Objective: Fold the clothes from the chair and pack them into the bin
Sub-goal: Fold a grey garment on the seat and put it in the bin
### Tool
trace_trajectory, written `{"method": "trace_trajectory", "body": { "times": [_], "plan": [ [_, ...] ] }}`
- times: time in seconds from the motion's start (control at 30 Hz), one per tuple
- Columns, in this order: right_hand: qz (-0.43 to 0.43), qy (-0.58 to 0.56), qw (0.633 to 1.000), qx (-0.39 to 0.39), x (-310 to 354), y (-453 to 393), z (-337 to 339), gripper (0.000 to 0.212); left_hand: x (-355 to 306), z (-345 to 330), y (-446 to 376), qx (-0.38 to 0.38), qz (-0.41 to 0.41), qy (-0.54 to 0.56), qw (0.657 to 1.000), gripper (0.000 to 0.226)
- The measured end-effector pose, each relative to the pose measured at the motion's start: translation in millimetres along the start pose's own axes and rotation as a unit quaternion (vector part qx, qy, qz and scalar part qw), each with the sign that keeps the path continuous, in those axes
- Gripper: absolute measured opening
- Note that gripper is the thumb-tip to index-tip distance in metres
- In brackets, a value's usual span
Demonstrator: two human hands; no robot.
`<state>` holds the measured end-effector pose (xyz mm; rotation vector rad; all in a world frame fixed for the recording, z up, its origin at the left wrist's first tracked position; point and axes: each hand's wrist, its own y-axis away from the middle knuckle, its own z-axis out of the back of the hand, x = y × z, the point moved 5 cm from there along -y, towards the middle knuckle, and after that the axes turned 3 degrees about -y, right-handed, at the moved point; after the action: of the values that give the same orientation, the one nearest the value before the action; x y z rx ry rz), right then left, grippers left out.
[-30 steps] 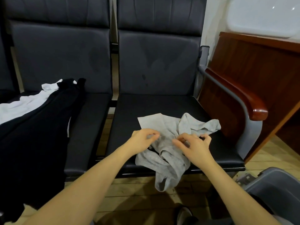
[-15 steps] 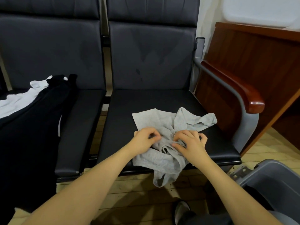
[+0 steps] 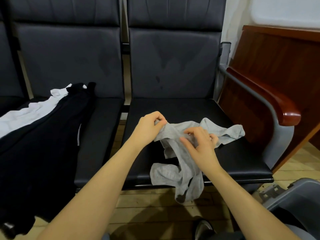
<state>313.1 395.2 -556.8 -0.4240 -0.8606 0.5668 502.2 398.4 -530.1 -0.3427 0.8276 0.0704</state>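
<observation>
Currently our left hand (image 3: 150,125) pinches the grey garment (image 3: 180,163) at its left end; right hand (image 3: 199,142) pinches mid-cloth, long axis trailing over the seat (image 3: 233,153) front edge.

Head-worn view, looking down and forward (close) at black chair (image 3: 173,110)

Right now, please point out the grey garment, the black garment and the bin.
grey garment (image 3: 183,170): head view, middle part hanging.
black garment (image 3: 43,144): head view, its middle.
bin (image 3: 294,196): head view, near rim.
</observation>
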Motion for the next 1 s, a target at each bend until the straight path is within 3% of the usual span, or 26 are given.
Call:
{"method": "trace_trajectory", "body": {
  "times": [0.07,0.13,0.3,0.43,0.53,0.63,0.77,0.9,1.0],
  "plan": [
    [0.06,0.063,0.996,0.019,5,5,-11,0.026,12,2,-1,-0.002,0.025,-0.035,0.999,0.009],
    [0.087,0.107,0.989,0.044,3,8,-22,0.024,23,1,-1,-0.011,0.025,-0.105,0.994,0.01],
    [0.085,0.14,0.985,0.045,-12,10,-32,0.019,56,-10,14,-0.031,-0.056,-0.256,0.965,0.02],
    [0.11,0.155,0.981,0.038,-10,9,-35,0.01,53,-12,30,0.037,-0.19,-0.235,0.952,0.011],
    [0.144,0.13,0.98,0.038,-2,9,-38,0.016,58,-19,42,0.107,-0.178,-0.234,0.95,0.014],
    [0.153,0.104,0.982,0.041,2,10,-41,0.02,70,-22,44,0.112,-0.145,-0.265,0.947,0.025],
    [0.168,0.12,0.977,0.058,-1,11,-43,0.022,81,-24,39,0.143,-0.103,-0.225,0.958,0.031],
    [0.157,0.16,0.968,0.116,-5,21,-48,0.036,82,-20,36,0.142,-0.105,-0.163,0.971,0.028],
    [0.149,0.178,0.963,0.136,-6,25,-51,0.044,82,-17,38,0.12,-0.138,-0.196,0.963,0.025]
  ]
}}
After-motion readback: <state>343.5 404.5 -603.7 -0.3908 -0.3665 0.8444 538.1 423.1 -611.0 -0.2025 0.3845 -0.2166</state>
